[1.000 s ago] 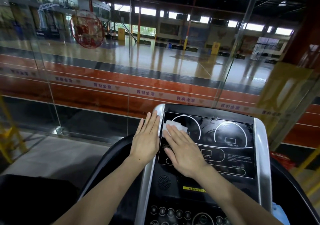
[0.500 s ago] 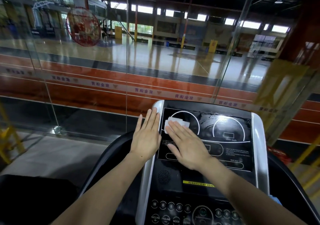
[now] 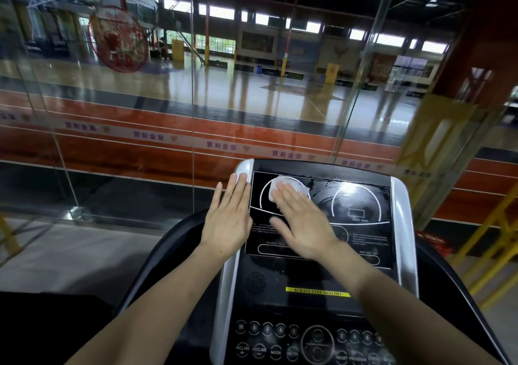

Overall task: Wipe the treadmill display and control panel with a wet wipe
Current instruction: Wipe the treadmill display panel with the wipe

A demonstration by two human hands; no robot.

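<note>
Right hand point(image 3: 304, 224) flat, fingers spread, pins thin limp white wet wipe point(image 3: 280, 186) on glossy black treadmill display point(image 3: 361, 196), likely bunches so press broadly; left hand point(image 3: 228, 218) open flat on silver side rail point(image 3: 241, 169), holding nothing.
</note>
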